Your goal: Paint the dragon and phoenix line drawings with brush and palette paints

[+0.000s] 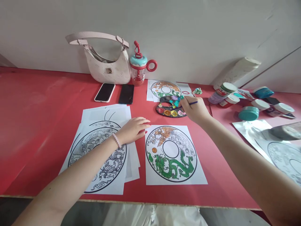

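Nearer than the right hand [194, 110] lies the part-painted sheet [171, 149]; to that hand's left, the left hand [134, 129] spreads, holding nothing (close by the sheet's edge). The right pinches a paintbrush [193, 103] over the palette [170, 115], apparently loading it; next calls for a drip-free lift.

The fingers of the right hand [194, 109] are hiding the right end of the paint palette [170, 113] beneath them, leaving the tip of the brush [193, 103] hard to make out; behind the fingers of the left hand [133, 129], the left arm [77, 171] is covering part of an outlined sheet [110, 172]; far right of the right fingers, the frame edge is cutting off a grey cylinder [289, 131] and a pale sheet [279, 153]
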A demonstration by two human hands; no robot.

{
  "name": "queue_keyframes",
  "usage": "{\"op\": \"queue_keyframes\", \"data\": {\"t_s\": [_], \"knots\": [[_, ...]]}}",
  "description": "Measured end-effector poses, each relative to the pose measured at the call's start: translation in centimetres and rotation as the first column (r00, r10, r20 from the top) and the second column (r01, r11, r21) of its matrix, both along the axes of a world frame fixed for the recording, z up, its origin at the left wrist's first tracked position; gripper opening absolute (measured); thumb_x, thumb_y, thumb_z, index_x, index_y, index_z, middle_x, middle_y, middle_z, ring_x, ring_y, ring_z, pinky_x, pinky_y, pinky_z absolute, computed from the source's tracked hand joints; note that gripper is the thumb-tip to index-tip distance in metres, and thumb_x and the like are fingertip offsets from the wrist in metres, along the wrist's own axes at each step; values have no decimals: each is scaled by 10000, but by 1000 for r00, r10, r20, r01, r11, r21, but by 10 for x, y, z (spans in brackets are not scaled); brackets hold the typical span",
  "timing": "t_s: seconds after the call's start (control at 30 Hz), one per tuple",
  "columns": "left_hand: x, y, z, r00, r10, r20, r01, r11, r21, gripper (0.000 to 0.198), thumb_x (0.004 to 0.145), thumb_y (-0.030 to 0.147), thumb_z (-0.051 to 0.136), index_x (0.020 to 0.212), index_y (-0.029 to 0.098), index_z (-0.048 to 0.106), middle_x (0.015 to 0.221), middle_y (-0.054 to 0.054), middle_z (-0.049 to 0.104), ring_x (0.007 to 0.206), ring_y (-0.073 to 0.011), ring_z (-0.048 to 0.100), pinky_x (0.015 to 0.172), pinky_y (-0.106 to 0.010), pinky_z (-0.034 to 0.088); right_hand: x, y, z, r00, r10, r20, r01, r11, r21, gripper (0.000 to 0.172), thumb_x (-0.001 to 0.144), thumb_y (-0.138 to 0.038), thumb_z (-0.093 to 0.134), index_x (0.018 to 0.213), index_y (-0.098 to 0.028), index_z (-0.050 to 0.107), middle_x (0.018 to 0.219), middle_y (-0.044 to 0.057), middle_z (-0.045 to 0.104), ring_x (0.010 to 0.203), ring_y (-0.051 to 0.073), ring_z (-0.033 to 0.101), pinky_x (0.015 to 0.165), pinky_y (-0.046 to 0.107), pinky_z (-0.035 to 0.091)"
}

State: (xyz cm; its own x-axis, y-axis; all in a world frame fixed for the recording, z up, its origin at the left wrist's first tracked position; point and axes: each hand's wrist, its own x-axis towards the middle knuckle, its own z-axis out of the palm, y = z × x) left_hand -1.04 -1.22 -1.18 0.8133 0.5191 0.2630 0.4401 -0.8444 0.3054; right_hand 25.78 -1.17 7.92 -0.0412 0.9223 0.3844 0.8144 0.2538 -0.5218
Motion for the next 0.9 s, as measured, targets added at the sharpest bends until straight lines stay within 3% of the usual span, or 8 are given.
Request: {"op": "queue_keyframes", "data": {"t_s": [0.33,0.43,0.53,0.63,0.7,0.77,0.9], "knots": [[-1,1,-2,1000,-3,11,3,1000,15,247,927,212,497,1163,228,566,1291,-53,550,1204,-222,472,993,-446,418,6,-4,-1,999,-22,-27,21,1000,-16,459,872,-496,431,499,-234,482,435,7,471,427,136,405,454,291,292],[-1,0,-2,1000,-1,0,1,1000,14,250,928,216,495,1167,226,569,1296,-49,549,1208,-222,469,997,-443,418,11,-16,1,984,-70,-162,72,997,6,446,864,-508,449,524,-229,525,445,5,477,435,140,422,458,291,313],[0,0,-1,1000,11,-7,-11,1000,2,267,920,207,502,1177,221,572,1303,-45,548,1216,-225,463,1003,-445,417,16,-41,0,920,-43,-390,66,997,46,395,894,-480,417,637,-247,607,568,31,591,550,189,562,562,333,432],[0,0,0,1000,14,2,-14,1000,-14,271,920,207,499,1177,215,582,1299,-44,554,1217,-225,462,1006,-447,419,15,-75,-10,822,-100,-560,117,993,-5,373,912,-454,379,730,-283,656,652,48,651,621,233,631,633,397,496],[0,0,0,1000,12,19,-11,1000,-17,264,918,207,500,1165,212,593,1290,-45,561,1211,-223,467,1005,-448,423,9,-96,-22,768,-156,-621,190,982,-11,395,907,-432,380,661,-285,651,629,52,644,608,246,636,623,424,503],[0,1,-1,999,13,40,-12,1000,-10,256,912,203,506,1148,218,602,1276,-43,571,1201,-220,476,1003,-452,428,0,-113,-35,731,-88,-677,141,990,23,329,880,-401,443,650,-300,656,546,34,590,581,249,607,606,441,489],[0,1,-1,998,12,55,-11,1000,-14,261,911,197,505,1152,227,600,1267,-43,573,1195,-221,482,1002,-455,430,-18,-133,-55,747,-5,-665,38,999,34,239,855,-335,514,656,-317,645,495,10,530,483,221,521,506,424,427]]}}
